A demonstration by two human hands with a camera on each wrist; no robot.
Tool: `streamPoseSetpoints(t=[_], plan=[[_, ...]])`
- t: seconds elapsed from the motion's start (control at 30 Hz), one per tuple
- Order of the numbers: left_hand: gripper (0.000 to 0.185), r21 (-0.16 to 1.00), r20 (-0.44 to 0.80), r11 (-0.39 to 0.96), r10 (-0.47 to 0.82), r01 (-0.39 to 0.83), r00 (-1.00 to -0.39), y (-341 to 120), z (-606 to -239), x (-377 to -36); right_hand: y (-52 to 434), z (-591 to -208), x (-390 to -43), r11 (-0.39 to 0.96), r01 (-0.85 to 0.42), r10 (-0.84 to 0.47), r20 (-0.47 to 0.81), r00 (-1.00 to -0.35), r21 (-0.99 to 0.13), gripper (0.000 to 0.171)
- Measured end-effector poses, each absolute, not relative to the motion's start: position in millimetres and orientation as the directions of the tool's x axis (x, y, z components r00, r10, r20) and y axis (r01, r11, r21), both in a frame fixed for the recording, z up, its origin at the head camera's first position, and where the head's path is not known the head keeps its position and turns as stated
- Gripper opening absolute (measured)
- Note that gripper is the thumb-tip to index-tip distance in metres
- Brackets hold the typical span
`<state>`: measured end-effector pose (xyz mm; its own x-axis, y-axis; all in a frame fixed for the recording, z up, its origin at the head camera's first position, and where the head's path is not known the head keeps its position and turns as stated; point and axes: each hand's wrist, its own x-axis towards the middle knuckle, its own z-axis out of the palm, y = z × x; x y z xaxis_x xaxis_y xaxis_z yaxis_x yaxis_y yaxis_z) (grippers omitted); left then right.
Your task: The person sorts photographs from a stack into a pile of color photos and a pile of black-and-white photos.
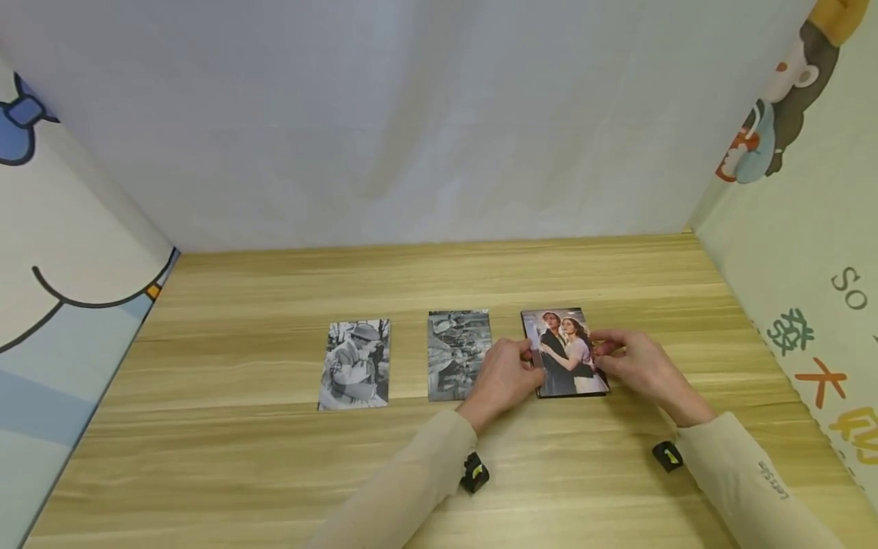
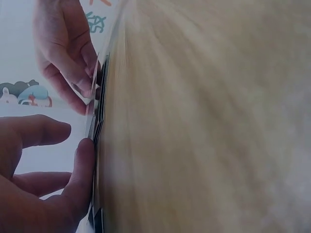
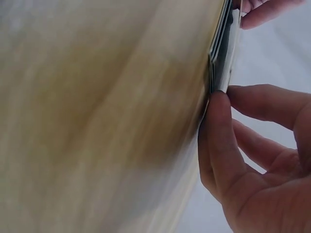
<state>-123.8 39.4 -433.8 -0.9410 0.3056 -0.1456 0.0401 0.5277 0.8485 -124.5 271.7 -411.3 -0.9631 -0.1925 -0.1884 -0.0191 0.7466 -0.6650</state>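
A colour photo card [image 1: 565, 351] of a couple lies on top of a small stack of dark-edged cards [image 3: 221, 43] at the right. My left hand [image 1: 504, 374] is at its left edge; in the left wrist view the thumb touches the side of the stack while the index finger stands apart from it. At the opposite edge, my right hand [image 1: 638, 366] pinches the colour card between thumb and index finger. Left of the stack lies a black-and-white photo [image 1: 453, 351], partly covered by my left hand. Farther left is another black-and-white photo [image 1: 355, 366] showing a figure in a hat.
All the photos lie in a row on a wood-grain table [image 1: 240, 457]. A pale cloth wall [image 1: 411, 152] rises at the back, and printed panels [image 1: 789, 252] stand at both sides. Small black devices [image 1: 475, 473] show beside the sleeves.
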Motion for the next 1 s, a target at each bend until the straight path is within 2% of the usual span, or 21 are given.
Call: streamPoseSetpoints(t=[0.1, 0.27, 0.4, 0.53, 0.87, 1.0], plan=[[0.053, 0.858, -0.145, 0.512, 0.312, 0.038, -0.939, 38.5, -434.2, -124.0, 270.1, -411.7, -125.0, 0.754, -0.017, -0.187, -0.190, -0.964, -0.657, 0.046], [0.005, 0.855, -0.134, 0.516, 0.324, 0.056, -0.936, 36.7, -434.5, -124.1, 268.6, -412.6, -125.8, 0.764, -0.028, -0.192, -0.185, -0.964, -0.645, 0.045], [0.019, 0.848, -0.127, 0.526, 0.332, 0.071, -0.935, 35.6, -434.3, -124.3, 268.3, -412.5, -126.3, 0.771, -0.026, -0.189, -0.190, -0.963, -0.637, 0.045], [0.024, 0.839, -0.116, 0.537, 0.331, 0.086, -0.937, 35.0, -433.5, -124.2, 267.9, -411.9, -126.6, 0.777, -0.016, -0.182, -0.201, -0.963, -0.630, 0.046], [0.026, 0.856, -0.141, 0.515, 0.325, 0.050, -0.935, 35.3, -431.4, -120.7, 269.7, -411.5, -124.2, 0.789, -0.013, -0.171, -0.200, -0.965, -0.614, 0.045], [0.015, 0.869, -0.168, 0.495, 0.317, 0.012, -0.933, 35.8, -428.2, -117.3, 273.4, -407.8, -121.7, 0.796, -0.015, -0.159, -0.186, -0.970, -0.605, 0.045]])
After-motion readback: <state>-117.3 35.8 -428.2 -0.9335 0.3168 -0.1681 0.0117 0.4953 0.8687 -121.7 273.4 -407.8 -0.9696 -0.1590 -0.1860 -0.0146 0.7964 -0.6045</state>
